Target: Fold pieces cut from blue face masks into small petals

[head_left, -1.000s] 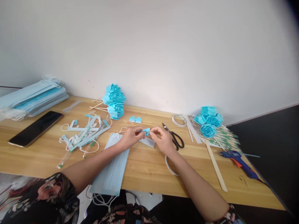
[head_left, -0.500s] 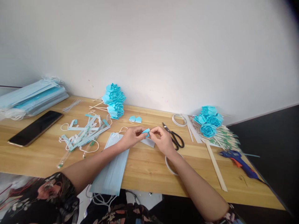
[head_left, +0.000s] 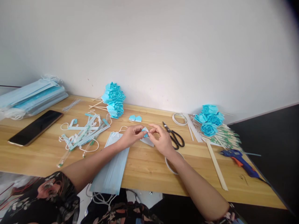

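Observation:
Just above the wooden table [head_left: 144, 168], my left hand [head_left: 131, 135] and my right hand [head_left: 161, 140] meet at their fingertips. Both pinch one small folded piece of blue mask fabric [head_left: 145, 132]. A pale cut piece [head_left: 148, 141] lies on the table under them. A light blue face mask [head_left: 112, 168] lies flat below my left forearm and hangs over the front edge. A roll of tape [head_left: 170, 165] sits under my right wrist.
Black scissors [head_left: 174, 136] lie right of my hands. Blue fabric roses stand at the back [head_left: 114, 100] and right [head_left: 209, 120], above wooden sticks [head_left: 224, 136]. A blue glue gun [head_left: 240, 160] is far right. Mask scraps [head_left: 81, 133], a phone [head_left: 35, 127] and stacked masks [head_left: 30, 97] are left.
The fingers of both hands have worked the blue piece, and the hands have risen slightly. My right fingers have lifted a little. Nothing else on the table has moved.

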The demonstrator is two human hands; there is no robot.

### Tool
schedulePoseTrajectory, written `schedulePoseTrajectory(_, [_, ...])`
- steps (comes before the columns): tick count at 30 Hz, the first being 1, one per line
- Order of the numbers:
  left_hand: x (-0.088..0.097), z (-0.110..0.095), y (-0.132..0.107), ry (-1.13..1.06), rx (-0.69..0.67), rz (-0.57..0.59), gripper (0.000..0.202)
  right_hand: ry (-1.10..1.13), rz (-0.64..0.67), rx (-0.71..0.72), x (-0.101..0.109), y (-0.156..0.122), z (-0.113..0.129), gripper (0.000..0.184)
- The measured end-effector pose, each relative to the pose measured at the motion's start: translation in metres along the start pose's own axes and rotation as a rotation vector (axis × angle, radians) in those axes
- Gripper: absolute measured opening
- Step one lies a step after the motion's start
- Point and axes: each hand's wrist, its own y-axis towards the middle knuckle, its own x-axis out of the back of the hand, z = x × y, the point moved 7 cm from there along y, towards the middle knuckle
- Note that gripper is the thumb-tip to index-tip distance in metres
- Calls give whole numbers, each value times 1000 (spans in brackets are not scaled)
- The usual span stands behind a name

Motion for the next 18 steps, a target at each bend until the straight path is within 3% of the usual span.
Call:
schedulePoseTrajectory(5, [4, 1, 0, -67, 32, -1, 35, 42, -17, -36, 1, 1, -4, 30])
schedulePoseTrajectory(11, [13, -3, 2, -52, -12, -113, 28, 96, 4, -114, -1, 2, -11, 31])
schedulePoseTrajectory(18, [18, -8, 0, 227, -137, -251, 9, 207, 62, -185, -9, -1, -19, 30])
